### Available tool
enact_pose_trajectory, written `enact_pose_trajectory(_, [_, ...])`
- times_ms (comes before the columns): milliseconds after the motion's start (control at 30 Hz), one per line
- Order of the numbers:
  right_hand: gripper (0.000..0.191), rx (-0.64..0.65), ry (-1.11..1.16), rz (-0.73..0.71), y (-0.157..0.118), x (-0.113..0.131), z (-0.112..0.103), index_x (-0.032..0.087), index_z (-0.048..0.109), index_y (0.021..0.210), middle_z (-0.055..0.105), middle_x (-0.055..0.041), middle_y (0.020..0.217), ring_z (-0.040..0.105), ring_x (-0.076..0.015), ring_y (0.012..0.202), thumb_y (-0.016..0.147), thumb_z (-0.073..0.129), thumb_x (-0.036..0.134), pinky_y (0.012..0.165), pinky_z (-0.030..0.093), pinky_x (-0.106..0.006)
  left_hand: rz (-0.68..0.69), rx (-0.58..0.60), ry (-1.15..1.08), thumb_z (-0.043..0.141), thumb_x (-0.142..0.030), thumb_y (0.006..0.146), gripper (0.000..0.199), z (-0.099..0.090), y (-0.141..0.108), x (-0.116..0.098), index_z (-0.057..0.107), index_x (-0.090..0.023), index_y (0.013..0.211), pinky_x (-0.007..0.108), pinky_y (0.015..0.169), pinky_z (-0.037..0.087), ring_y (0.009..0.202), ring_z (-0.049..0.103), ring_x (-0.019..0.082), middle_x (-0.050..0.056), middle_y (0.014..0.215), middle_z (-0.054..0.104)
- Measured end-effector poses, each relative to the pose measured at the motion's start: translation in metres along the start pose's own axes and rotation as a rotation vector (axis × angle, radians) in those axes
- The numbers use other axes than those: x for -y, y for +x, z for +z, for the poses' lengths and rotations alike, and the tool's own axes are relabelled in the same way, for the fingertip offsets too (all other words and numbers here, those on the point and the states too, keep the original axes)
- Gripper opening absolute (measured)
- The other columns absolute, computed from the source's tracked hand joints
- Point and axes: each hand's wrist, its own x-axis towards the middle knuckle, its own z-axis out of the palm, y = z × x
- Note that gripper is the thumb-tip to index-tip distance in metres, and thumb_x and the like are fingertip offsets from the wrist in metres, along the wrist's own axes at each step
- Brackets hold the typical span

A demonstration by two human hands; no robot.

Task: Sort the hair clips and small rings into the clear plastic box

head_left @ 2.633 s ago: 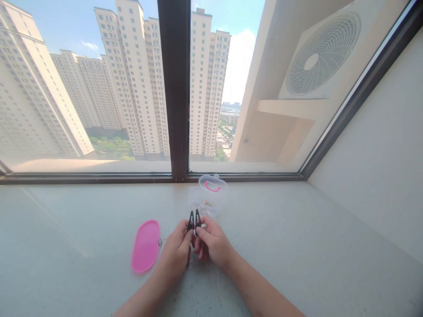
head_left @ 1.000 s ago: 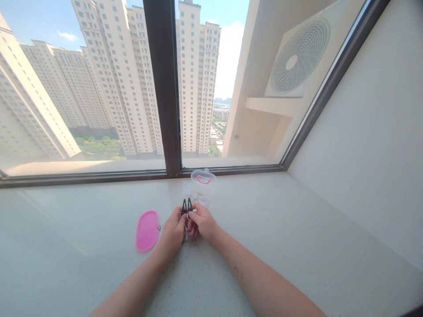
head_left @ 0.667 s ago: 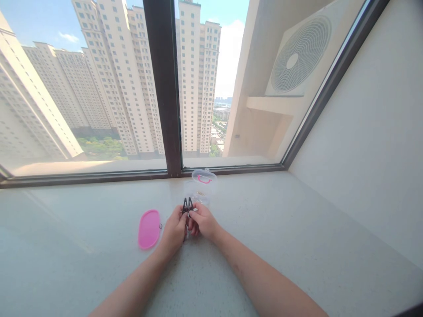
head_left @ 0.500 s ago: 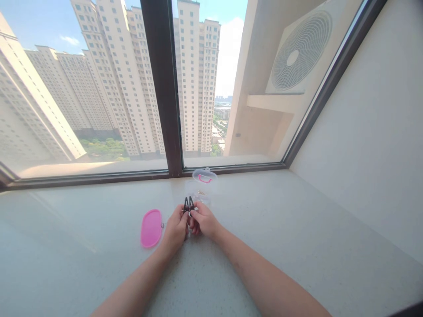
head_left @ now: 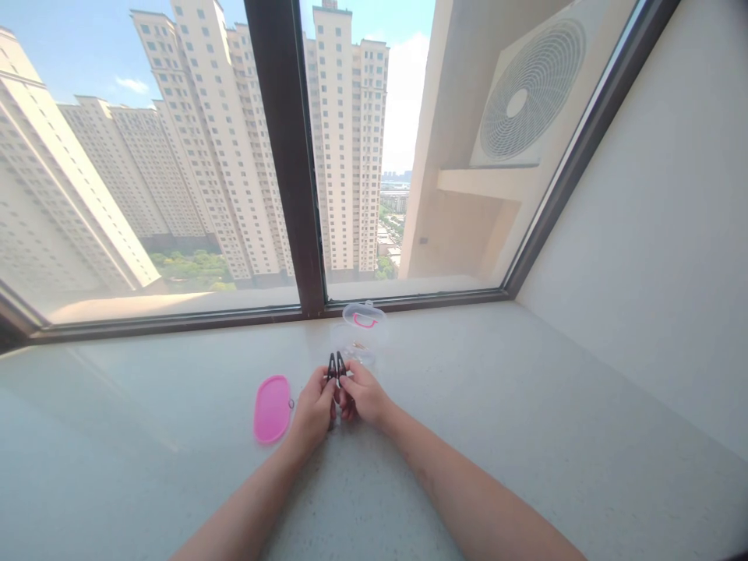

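Observation:
Between thumb and fingers, my left hand [head_left: 315,401] pinches a black hair clip [head_left: 332,365], its tip pointing away from me. A second black hair clip [head_left: 341,363] is pinched in my right hand [head_left: 362,391]. The two clips stand side by side, their lower parts covered by my fingers. Just beyond my hands sits a clear plastic box [head_left: 368,354] with small items in it that I cannot make out. Its clear lid [head_left: 354,315], with a pink handle, leans up at the back.
Left of my left hand lies a pink oval tray [head_left: 272,409], a small dark ring [head_left: 291,403] at its right edge. The pale sill [head_left: 146,436] runs up to a dark window frame [head_left: 312,304]. A white wall [head_left: 660,257] stands on the right.
The whole view has shifted slightly, so things sit a little lower and further right. Both hands keep the same hold on their clips.

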Motion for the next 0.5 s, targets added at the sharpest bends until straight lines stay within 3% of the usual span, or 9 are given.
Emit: enact_pose_trajectory(500, [0.029, 0.007, -0.014, -0.028, 0.0006, -0.0018, -0.0045, 0.021, 0.041, 0.093, 0.051, 0.0092, 0.049, 0.049, -0.0107, 0.034, 0.082, 0.049, 0.047, 0.033, 0.036, -0.019, 0.046, 0.027, 0.019, 0.051, -0.038, 0.081, 0.021, 0.0033, 0.0033, -0.0007, 0.053, -0.018, 0.09, 0.017, 0.034, 0.031, 0.033, 0.045, 0.008, -0.007, 0.048, 0.053])
